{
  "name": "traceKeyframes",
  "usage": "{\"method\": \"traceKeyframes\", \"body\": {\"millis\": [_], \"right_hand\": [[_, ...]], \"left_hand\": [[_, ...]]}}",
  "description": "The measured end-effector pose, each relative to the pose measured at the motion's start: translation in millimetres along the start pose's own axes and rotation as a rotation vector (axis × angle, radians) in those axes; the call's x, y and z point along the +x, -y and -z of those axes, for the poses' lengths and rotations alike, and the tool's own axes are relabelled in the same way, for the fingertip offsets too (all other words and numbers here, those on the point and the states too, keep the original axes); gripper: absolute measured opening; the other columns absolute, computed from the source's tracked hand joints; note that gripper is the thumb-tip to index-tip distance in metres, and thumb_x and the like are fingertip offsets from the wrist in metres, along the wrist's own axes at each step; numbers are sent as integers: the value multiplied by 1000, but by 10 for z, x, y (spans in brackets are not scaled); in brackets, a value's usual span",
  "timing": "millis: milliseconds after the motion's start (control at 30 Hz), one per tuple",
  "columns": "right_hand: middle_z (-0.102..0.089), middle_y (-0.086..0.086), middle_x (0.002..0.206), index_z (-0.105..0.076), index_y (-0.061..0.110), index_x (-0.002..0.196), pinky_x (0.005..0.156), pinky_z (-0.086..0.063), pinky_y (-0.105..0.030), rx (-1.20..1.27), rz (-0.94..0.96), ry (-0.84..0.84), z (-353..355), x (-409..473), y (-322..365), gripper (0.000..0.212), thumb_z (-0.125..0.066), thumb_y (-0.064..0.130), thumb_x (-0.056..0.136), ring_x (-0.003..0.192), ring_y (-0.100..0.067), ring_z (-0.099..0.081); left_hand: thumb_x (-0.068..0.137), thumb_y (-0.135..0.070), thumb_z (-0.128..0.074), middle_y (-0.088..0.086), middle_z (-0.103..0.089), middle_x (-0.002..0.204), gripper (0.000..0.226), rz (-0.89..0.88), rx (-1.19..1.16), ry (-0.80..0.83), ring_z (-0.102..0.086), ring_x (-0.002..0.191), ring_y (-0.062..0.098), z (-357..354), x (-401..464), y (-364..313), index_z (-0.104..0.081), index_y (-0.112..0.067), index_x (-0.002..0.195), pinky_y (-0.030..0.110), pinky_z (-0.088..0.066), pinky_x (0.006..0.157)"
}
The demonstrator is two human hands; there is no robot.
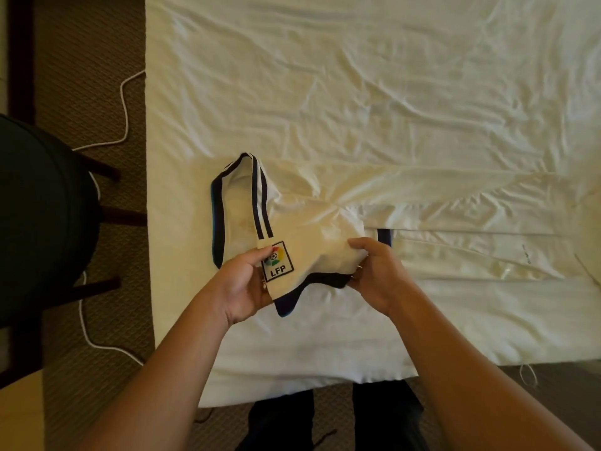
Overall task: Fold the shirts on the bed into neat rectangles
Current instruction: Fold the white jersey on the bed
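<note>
**White shirt sleeve held in both hands at bed's near edge**

The white shirt (406, 222) is lying across the bed (357, 92), near its front edge. The left hand (242, 284) is pinching the sleeve by the LFP patch (277, 261). The right hand (374, 275) is gripping the sleeve's dark-trimmed cuff, just beside the patch.
</note>
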State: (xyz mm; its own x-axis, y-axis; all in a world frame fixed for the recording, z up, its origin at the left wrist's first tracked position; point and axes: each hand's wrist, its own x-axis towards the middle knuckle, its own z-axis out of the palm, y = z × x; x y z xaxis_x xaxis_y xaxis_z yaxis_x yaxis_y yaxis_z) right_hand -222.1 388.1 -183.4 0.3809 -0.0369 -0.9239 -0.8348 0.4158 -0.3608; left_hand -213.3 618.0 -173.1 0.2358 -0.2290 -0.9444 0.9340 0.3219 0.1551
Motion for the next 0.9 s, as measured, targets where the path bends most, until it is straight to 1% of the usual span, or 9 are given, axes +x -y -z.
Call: {"method": "traceKeyframes", "body": {"millis": [133,233,300,367,467,600,700,833,900], "right_hand": [[-73,-17,112,-64,2,116,84,-60,-50,-233,49,20,96,44,-40,25,-64,18,97,98,-35,-72],[-73,-12,85,-66,6,94,64,-58,-36,-835,78,-74,181,42,-70,31,-68,37,94,66,-22,-70],[-67,-6,69,-62,10,78,55,-49,-33,-1289,190,-250,192,41,-59,49,-60,57,93,58,-20,-63],[-57,0,63,-52,16,69,51,-40,-30,-1374,417,-457,70,-23,3,53,-50,61,96,58,-19,-56],[-49,7,63,-44,20,68,49,-30,-25,-1334,729,-382,-359,-22,32,45,-51,51,100,53,-9,-43],[-51,8,74,-47,19,90,59,-45,-27,-1539,739,-129,-1035,150,-113,41,-46,60,99,64,-12,-52],[-51,3,75,-45,17,102,60,-44,-33,-1742,597,-168,-1317,335,-191,52,-43,69,94,67,-19,-54],[-53,1,72,-53,15,94,60,-45,-32,-1806,574,-115,-1371,440,-220,15,-47,29,96,64,-20,-55],[-55,2,73,-49,17,86,65,-47,-33,-1854,665,-16,-1308,409,-208,13,-46,26,95,68,-20,-57]], "left_hand": [[95,-36,-70,11,-76,109,27,-26,429,-103,-75,87,26,56,-2,-5,-68,-20,117,42,-61,74],[95,-35,-70,4,-76,92,15,-102,964,-243,-73,73,20,49,-29,-29,-69,-22,103,33,-58,64],[94,-45,-66,1,-73,84,23,-163,1321,-308,-69,72,20,35,-69,-140,-68,-23,91,32,-56,67],[93,-51,-61,4,-73,79,33,-317,1520,-459,-69,70,23,15,-81,-322,-69,-19,89,34,-56,70],[96,-38,-58,5,-69,103,32,-692,1471,-680,-63,84,25,29,38,-754,-64,-19,120,37,-50,72],[97,-34,-58,10,-52,131,52,-906,1537,-671,-53,119,32,196,430,-1313,-46,-22,146,47,-50,87],[96,-37,-60,10,-51,133,53,-878,1705,-601,-50,122,33,268,672,-1526,-47,-21,145,46,-47,89],[98,-27,-55,7,-58,113,24,-946,1794,-560,-58,104,33,324,827,-1596,-62,-14,117,41,-46,77],[99,-20,-50,6,-61,112,20,-966,1713,-631,-60,100,33,351,850,-1580,-64,-14,113,39,-45,74]]}}
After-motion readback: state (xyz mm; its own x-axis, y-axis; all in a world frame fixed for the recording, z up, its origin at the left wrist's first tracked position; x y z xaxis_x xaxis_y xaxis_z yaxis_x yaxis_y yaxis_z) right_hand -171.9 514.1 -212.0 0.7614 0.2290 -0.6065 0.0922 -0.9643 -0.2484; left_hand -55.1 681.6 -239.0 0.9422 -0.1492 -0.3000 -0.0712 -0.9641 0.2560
